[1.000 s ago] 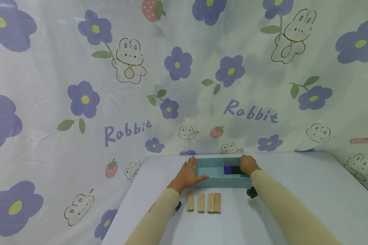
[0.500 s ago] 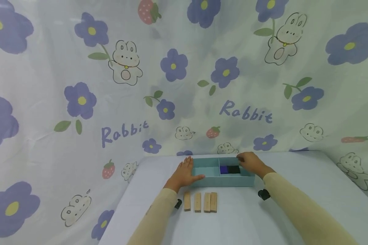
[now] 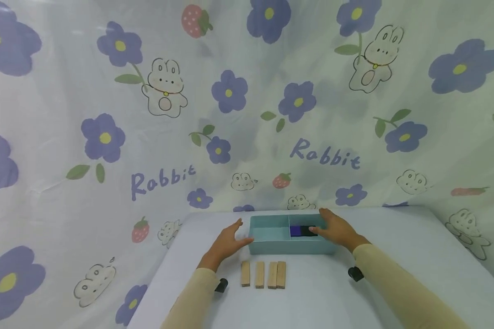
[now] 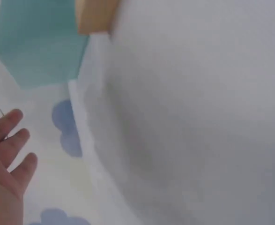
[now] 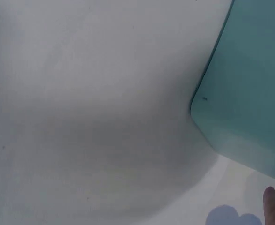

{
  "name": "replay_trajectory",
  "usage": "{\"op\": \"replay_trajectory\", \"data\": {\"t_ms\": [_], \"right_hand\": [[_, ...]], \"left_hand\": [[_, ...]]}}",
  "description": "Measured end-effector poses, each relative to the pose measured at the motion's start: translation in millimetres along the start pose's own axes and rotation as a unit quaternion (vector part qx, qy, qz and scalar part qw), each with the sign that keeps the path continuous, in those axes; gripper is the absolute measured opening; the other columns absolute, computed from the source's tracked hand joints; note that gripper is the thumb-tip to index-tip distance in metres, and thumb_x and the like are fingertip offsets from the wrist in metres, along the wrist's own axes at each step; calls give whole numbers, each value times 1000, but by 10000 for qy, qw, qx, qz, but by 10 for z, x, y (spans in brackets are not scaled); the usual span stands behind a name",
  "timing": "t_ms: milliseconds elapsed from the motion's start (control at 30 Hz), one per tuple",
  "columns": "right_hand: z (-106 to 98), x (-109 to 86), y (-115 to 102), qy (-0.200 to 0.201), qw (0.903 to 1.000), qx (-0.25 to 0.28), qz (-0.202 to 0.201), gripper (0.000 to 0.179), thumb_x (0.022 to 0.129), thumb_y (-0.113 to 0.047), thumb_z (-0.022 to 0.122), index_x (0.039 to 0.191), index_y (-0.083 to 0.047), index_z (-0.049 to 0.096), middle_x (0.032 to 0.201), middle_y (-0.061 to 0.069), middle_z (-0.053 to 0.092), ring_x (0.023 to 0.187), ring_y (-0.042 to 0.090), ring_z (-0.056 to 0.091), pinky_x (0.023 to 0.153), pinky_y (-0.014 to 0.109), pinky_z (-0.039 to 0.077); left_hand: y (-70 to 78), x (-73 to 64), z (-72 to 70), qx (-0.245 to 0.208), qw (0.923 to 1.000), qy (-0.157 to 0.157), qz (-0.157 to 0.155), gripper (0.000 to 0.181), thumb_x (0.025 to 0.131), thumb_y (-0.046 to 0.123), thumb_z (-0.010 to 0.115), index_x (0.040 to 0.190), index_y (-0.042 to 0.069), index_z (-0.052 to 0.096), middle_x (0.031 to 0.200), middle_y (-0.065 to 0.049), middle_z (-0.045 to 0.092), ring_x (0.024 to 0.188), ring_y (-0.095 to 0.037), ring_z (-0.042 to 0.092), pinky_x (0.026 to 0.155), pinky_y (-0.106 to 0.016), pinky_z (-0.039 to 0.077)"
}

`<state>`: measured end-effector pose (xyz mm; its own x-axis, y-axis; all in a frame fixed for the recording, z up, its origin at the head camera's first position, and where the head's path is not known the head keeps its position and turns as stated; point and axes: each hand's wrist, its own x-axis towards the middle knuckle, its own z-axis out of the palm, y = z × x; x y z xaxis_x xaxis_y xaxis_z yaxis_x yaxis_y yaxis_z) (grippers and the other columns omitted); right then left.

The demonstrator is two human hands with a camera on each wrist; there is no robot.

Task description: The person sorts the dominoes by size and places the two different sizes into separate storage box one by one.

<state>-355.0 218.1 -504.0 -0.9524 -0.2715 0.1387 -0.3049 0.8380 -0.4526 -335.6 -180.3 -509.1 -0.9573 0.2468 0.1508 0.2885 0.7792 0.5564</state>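
Observation:
A teal box (image 3: 292, 247) with a divider stands at the back of the table. In its right compartment a purple piece (image 3: 296, 230) and a black piece (image 3: 306, 230) lie side by side. My left hand (image 3: 225, 244) is off the box's left end, fingers spread and the thumb tip right by the front left corner. Over the right end spreads my right hand (image 3: 338, 229), its fingers at the far rim and its thumb reaching inward across the black piece. Neither hand grips anything. The left wrist view shows the left fingers (image 4: 16, 147) apart from the box.
Several wooden blocks stand in a row before the box: one at left (image 3: 245, 274), one beside it (image 3: 260, 274), and a close pair (image 3: 276, 275) at right. A printed curtain (image 3: 214, 114) hangs behind the white table (image 3: 321, 292). Black wrist cameras (image 3: 356, 274) sit under both wrists.
My left hand has come off the box's left end, moving left. My right hand has risen out of the right compartment, uncovering the black piece, and its thumb has spread inward.

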Motion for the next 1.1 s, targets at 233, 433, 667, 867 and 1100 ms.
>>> {"op": "replay_trajectory", "data": {"t_ms": [233,433,667,867,1100], "right_hand": [[105,-19,-29,-93,9995,-276,-129,109,86,-71,53,150,9,19,156,27,16,143,45,13,112,59,17],[148,-49,5,-9,9978,-596,-279,111,87,-75,45,149,13,18,156,29,13,143,46,12,113,58,15],[139,-102,12,-66,9980,-520,-364,108,88,-68,53,149,14,16,156,29,12,143,46,10,113,57,13],[197,-105,37,4,9988,-394,-295,111,86,-70,53,151,11,11,158,26,8,144,44,7,114,57,13],[230,-111,52,-75,9991,-344,-250,115,84,-74,52,151,10,10,158,26,6,144,44,6,113,58,13]], "left_hand": [[-335,-322,-80,-258,9985,20,-487,76,85,46,72,144,4,46,130,-10,60,130,-38,45,104,-57,35],[-363,-550,-88,-807,9941,-262,-672,71,86,39,74,136,-5,51,105,-3,65,102,-28,61,85,-48,51],[-273,-733,-87,-1322,9854,-900,-589,63,81,25,80,129,-8,56,102,-1,66,94,-21,63,82,-41,53],[-179,-783,-12,-1253,9830,-1140,-711,70,73,25,86,128,-6,57,103,-1,66,99,-25,63,89,-45,51],[-162,-822,102,-970,9844,-1199,-842,76,68,33,87,129,-2,58,102,3,63,101,-24,59,93,-50,47]]}}
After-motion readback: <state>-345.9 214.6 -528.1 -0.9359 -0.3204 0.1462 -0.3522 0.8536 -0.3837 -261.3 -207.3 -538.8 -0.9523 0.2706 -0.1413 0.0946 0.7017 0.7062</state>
